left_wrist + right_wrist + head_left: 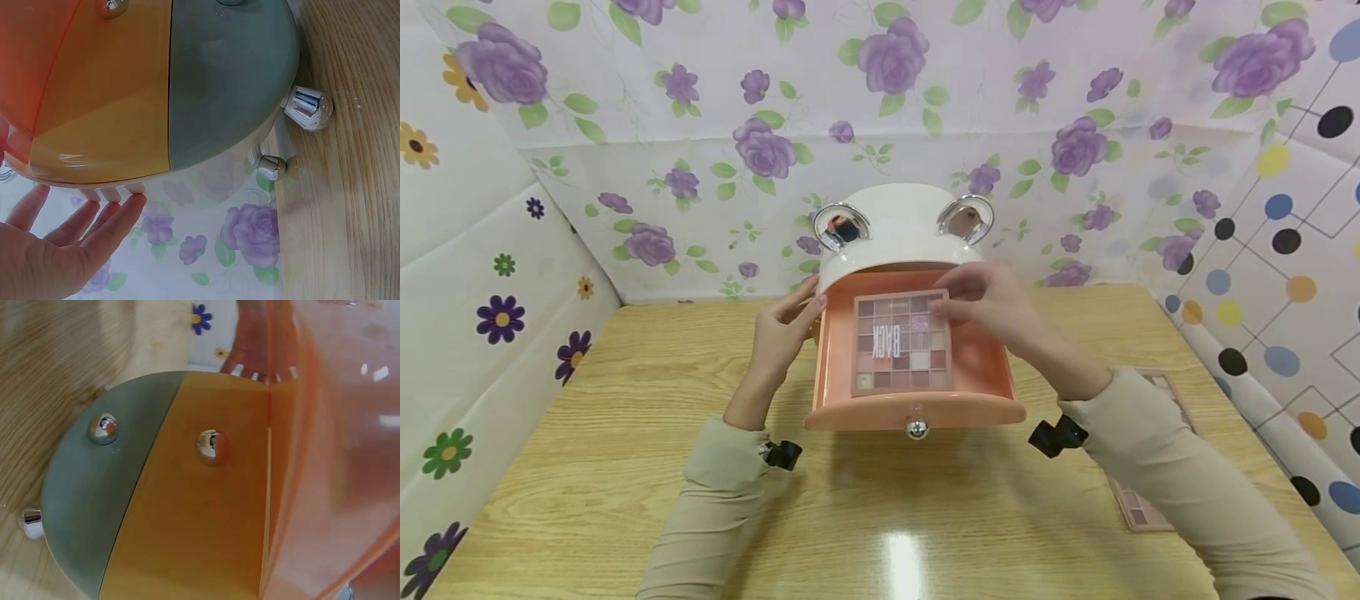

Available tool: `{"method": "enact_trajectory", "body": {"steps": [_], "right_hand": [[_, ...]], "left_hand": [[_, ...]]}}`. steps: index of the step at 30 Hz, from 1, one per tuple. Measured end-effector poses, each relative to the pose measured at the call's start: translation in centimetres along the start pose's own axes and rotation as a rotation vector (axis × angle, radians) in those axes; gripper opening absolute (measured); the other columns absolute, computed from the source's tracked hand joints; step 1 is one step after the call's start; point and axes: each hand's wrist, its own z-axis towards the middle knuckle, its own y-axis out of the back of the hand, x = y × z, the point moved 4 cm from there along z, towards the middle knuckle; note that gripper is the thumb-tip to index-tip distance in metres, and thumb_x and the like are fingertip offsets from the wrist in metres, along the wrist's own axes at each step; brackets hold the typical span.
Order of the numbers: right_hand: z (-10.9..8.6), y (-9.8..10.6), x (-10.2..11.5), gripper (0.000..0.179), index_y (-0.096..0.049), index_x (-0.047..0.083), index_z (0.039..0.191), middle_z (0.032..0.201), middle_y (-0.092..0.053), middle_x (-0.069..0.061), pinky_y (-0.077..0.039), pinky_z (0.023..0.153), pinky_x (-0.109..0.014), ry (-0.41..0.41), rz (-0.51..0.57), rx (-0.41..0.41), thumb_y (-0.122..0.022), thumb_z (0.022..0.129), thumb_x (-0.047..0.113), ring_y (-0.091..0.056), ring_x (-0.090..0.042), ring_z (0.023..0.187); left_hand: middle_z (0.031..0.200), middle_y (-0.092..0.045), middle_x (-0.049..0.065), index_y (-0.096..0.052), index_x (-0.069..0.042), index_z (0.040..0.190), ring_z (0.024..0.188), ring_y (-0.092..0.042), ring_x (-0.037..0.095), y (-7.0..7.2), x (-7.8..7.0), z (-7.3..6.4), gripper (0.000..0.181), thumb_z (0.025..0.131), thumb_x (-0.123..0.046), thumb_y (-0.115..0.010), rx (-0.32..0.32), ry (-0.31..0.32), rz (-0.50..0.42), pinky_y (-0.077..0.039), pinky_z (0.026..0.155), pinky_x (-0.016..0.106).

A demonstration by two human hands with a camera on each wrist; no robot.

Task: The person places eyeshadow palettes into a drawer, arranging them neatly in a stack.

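Observation:
A white rounded cabinet [895, 218] with two shiny silver ear shapes stands on the table. Its top drawer, a peach-pink one [981, 367] with a round silver knob [917, 429], is pulled out. Inside the drawer is an eyeshadow palette [898, 342] with many pale pink squares and the word BACK. My right hand [1000, 304] pinches the palette's far right corner, thumb over its face. My left hand [778, 333] rests against the cabinet's left side, its fingers extended in the left wrist view. The right wrist view does not show the right fingers.
Below the pink drawer are a closed yellow-orange drawer [106, 94] and a grey-green drawer [228, 81]. Silver feet [309, 109] hold the cabinet up. Another palette [1138, 508] lies partly under my right forearm. Flowered cloth [760, 150] hangs behind the table.

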Motion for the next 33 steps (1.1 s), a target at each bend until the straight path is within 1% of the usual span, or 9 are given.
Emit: {"method": "enact_trajectory", "body": {"steps": [4,7,11,14,17,20,25,30,33], "right_hand": [[0.4,-0.7,0.3,0.026,-0.066,0.001,0.097,0.089,-0.067,-0.009,-0.051,0.074,-0.032,0.053,-0.15,0.032,-0.073,0.077,0.015,-0.063,-0.019,0.078],[0.5,-1.3,0.5,0.025,-0.067,0.001,0.094,0.083,-0.067,-0.008,-0.051,0.067,-0.031,0.076,-0.203,0.066,-0.074,0.076,0.016,-0.062,-0.017,0.07],[0.7,-2.1,0.6,0.022,-0.069,0.002,0.09,0.078,-0.067,-0.005,-0.051,0.063,-0.029,0.081,-0.249,0.107,-0.075,0.074,0.016,-0.061,-0.015,0.066],[0.7,-2.4,0.6,0.022,-0.07,0.004,0.09,0.08,-0.068,-0.004,-0.051,0.069,-0.03,0.091,-0.29,0.118,-0.076,0.073,0.017,-0.062,-0.016,0.072],[0.7,-2.6,0.5,0.023,-0.071,0.003,0.091,0.083,-0.069,-0.006,-0.051,0.075,-0.031,0.104,-0.297,0.119,-0.076,0.072,0.016,-0.063,-0.017,0.078],[0.7,-2.5,0.2,0.024,-0.07,0.003,0.092,0.087,-0.069,-0.007,-0.051,0.078,-0.032,0.112,-0.276,0.114,-0.077,0.072,0.014,-0.064,-0.019,0.082],[0.3,-1.6,-0.3,0.025,-0.068,0.0,0.097,0.091,-0.068,-0.01,-0.052,0.075,-0.032,0.112,-0.197,0.106,-0.073,0.075,0.01,-0.064,-0.02,0.081],[-1.0,0.3,-0.9,0.027,-0.063,-0.005,0.104,0.096,-0.064,-0.016,-0.055,0.07,-0.031,0.049,-0.017,0.093,-0.068,0.079,0.006,-0.065,-0.021,0.077],[-1.7,1.9,-1.6,0.028,-0.061,-0.008,0.106,0.095,-0.063,-0.019,-0.056,0.066,-0.032,0.046,0.073,0.058,-0.067,0.081,0.004,-0.065,-0.022,0.074]], "left_hand": [[0.122,-0.055,0.013,-0.054,-0.008,0.127,0.083,-0.06,0.005,0.0,-0.1,0.0,0.041,0.088,-0.017,-0.061,0.001,-0.002,0.003,-0.054,0.067,0.022],[0.122,-0.055,0.013,-0.054,-0.008,0.128,0.083,-0.06,0.005,0.0,-0.1,0.0,0.042,0.088,-0.018,-0.061,0.0,0.003,0.001,-0.054,0.068,0.022],[0.122,-0.055,0.014,-0.054,-0.008,0.128,0.083,-0.06,0.006,0.0,-0.1,0.0,0.042,0.088,-0.018,-0.061,0.0,0.009,-0.003,-0.054,0.071,0.026],[0.123,-0.055,0.014,-0.054,-0.008,0.128,0.084,-0.06,0.006,0.0,-0.1,0.0,0.042,0.088,-0.019,-0.061,0.0,0.01,0.0,-0.054,0.072,0.027],[0.123,-0.055,0.013,-0.054,-0.008,0.128,0.087,-0.06,0.006,0.0,0.0,0.0,0.042,0.088,-0.02,-0.061,-0.002,0.013,0.008,-0.054,0.071,0.024],[0.123,-0.055,0.013,-0.054,-0.009,0.128,0.088,-0.06,0.006,0.0,0.0,0.0,0.042,0.088,-0.02,-0.061,-0.002,0.013,0.01,-0.054,0.072,0.024],[0.122,-0.055,0.013,-0.054,-0.009,0.128,0.089,-0.06,0.007,0.0,0.0,-0.1,0.042,0.087,-0.019,-0.062,-0.004,0.008,0.004,-0.054,0.072,0.025],[0.123,-0.055,0.013,-0.055,-0.008,0.127,0.09,-0.06,0.007,-0.1,0.0,-0.1,0.042,0.087,-0.019,-0.062,-0.009,0.01,-0.001,-0.054,0.072,0.025],[0.122,-0.055,0.013,-0.055,-0.008,0.127,0.088,-0.061,0.007,-0.1,0.0,-0.1,0.042,0.087,-0.019,-0.062,-0.013,0.011,-0.004,-0.054,0.072,0.025]]}}
